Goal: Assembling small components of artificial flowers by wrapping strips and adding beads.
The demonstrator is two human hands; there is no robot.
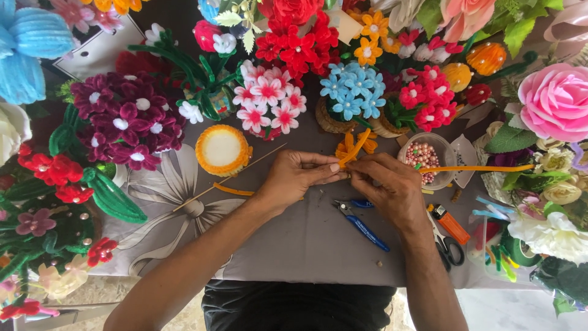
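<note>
While both hands (pixel 300 175) (pixel 389 184) pinch shut | orange pipe-cleaner flower (pixel 354 148) | petal axis up-right

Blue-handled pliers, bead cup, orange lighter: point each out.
Blue-handled pliers (pixel 365 225), head view, on the blue handle.
Bead cup (pixel 445 149), head view, on the clear right rim.
Orange lighter (pixel 452 224), head view, mid-body.

A craft worktable is showing: pipe-cleaner flower bouquets (pixel 269 98) are ringing the hands, blue pliers (pixel 364 224) lying just below them.

Both hands' fingers (pixel 327 167) pinch an orange pipe-cleaner flower (pixel 354 148) above blue pliers (pixel 362 224).
</note>
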